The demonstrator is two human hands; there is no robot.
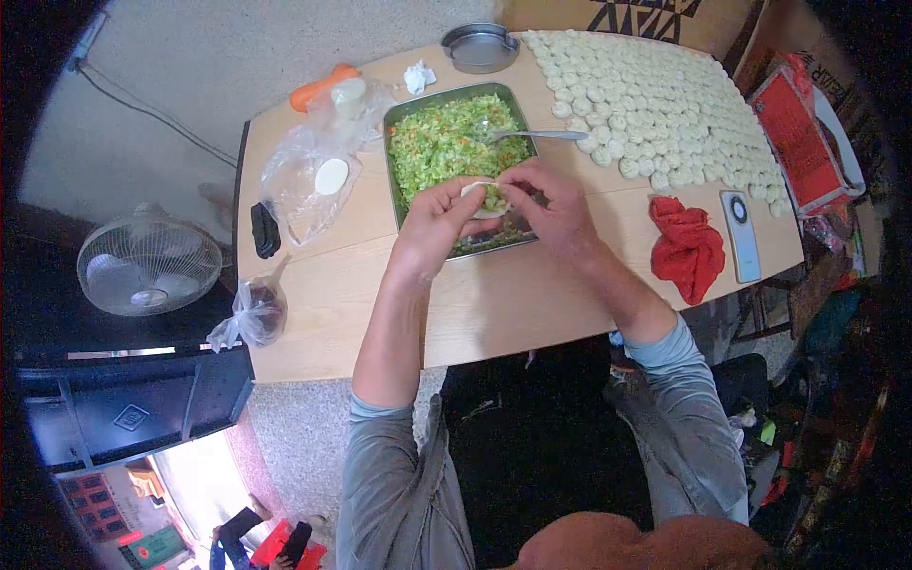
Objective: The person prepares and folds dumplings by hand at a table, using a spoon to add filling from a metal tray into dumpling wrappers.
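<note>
Pale bench [323,328], tray [391,171] mid-scene. Over its near part, left hand [432,228] half-curled round wrapper [486,212]; right hand [558,211] pinched its rim. Small even pinches, filling [492,198] tucked inward, seemed soundest.

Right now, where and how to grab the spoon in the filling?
Take the spoon by the outer end of its handle, from the right and above, likely as a pinch across it. The bowl end sits in the chopped filling, while the handle sticks out past the tray's right rim. Both hands are nearer you, below it.
</note>
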